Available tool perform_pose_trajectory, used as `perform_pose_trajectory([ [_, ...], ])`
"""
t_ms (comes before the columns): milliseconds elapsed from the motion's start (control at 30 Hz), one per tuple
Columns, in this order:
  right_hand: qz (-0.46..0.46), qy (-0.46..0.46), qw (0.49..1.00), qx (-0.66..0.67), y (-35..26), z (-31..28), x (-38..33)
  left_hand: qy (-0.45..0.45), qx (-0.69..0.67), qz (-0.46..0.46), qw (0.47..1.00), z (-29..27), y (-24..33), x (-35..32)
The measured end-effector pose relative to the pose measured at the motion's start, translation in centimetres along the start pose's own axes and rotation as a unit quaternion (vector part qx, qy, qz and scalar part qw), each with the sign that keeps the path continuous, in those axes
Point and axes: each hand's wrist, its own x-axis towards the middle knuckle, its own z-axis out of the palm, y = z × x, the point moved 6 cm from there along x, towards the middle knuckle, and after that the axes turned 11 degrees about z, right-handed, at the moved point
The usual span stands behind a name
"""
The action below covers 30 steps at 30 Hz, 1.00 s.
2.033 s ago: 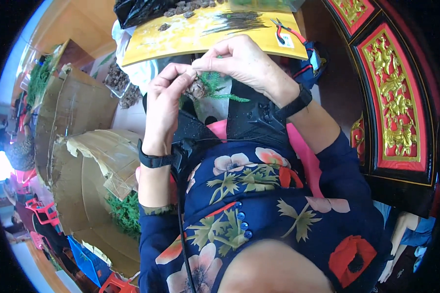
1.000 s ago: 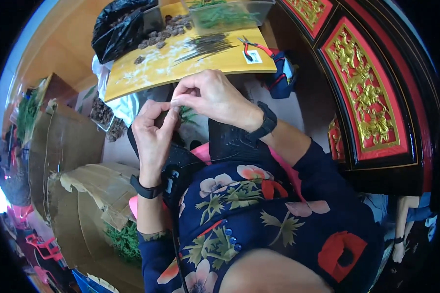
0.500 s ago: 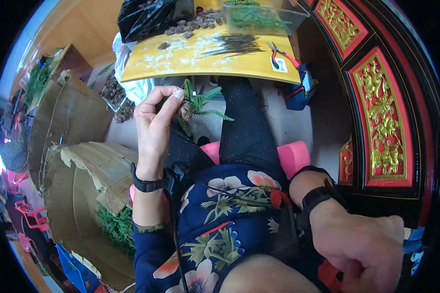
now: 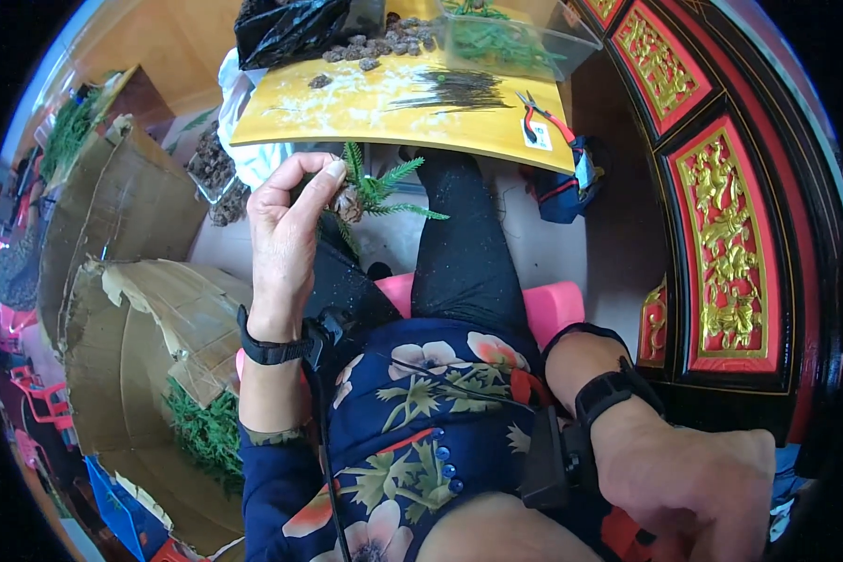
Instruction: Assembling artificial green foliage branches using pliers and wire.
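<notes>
My left hand (image 4: 284, 229) is raised in front of the table edge, thumb and fingers pinched on a green pine sprig (image 4: 379, 192). A small brown pine cone (image 4: 348, 204) sits at the base of the sprig, just below my fingertips. The sprig's needled branches spread out to the right over my dark trousers. At the lower right, my right hand (image 4: 688, 473) is beside my body, well away from the sprig. Its fingers curl downward and are partly cut off by the picture's edge, so whatever they hold is hidden.
The yellow table (image 4: 347, 117) bears loose pine cones (image 4: 398, 42), dark wire stems (image 4: 459, 89), red-handled pliers (image 4: 543, 117), a black bag (image 4: 290, 33) and a clear bin of greenery (image 4: 506, 47). A cardboard box (image 4: 140, 365) with green sprigs stands left; carved panels (image 4: 726, 244) rise right.
The whole view has shifted slightly. My left hand still pinches the sprig with its cone, turned a little. My right hand stays low at the right.
</notes>
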Motion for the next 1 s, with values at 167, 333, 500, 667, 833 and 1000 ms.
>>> perform_pose_trajectory([
  [167, 0.11, -0.024, 0.958, -0.266, 1.2, -3.4, -0.6, 0.02, -0.021, 0.007, 1.0, -0.4, -0.2, -0.2],
  [333, 0.211, -0.046, 0.827, -0.52, 3.9, -7.2, -0.8, 0.018, -0.035, -0.011, 0.999, -0.4, -0.3, -0.2],
  [500, 0.296, -0.055, 0.604, -0.738, 7.6, -20.0, 0.7, 0.034, -0.023, -0.012, 0.999, -1.5, -1.1, -0.1],
  [667, 0.431, -0.052, 0.042, -0.9, 3.6, -37.7, -6.2, 0.016, 0.001, 0.004, 1.0, -0.3, -0.5, 0.5],
  [833, 0.515, 0.017, 0.005, -0.857, 1.7, -40.7, -8.3, -0.009, 0.029, 0.039, 0.999, 0.8, -0.4, 0.2],
  [1000, 0.528, 0.013, -0.032, -0.849, 1.9, -42.3, -7.9, -0.014, 0.038, 0.05, 0.998, 1.4, -0.3, -0.2],
])
